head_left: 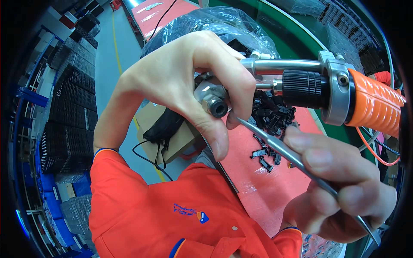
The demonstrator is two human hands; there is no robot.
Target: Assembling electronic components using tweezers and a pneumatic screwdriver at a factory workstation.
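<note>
My left hand (185,73) curls its thumb and fingers round a metal air fitting (211,95) with a black ring at its mouth. This fitting sits at the end of a tool with a metal tube (286,64), a black knurled knob (303,89) and an orange ribbed grip (374,103). From the right, my right hand (344,189) grips a slim pointed metal pick (279,148) between thumb and fingers. Its tip lies close to my left fingertips, just below the fitting; whether it touches them I cannot tell. The pick's other end is flattened.
Small black plastic parts (273,116) lie heaped on the red tabletop (258,193) behind my hands. A clear plastic bag (215,21) is at the back, beside a green surface (297,34). A cardboard box (185,142) bears a corded black item (165,127). Stacked black trays (69,107) line the left.
</note>
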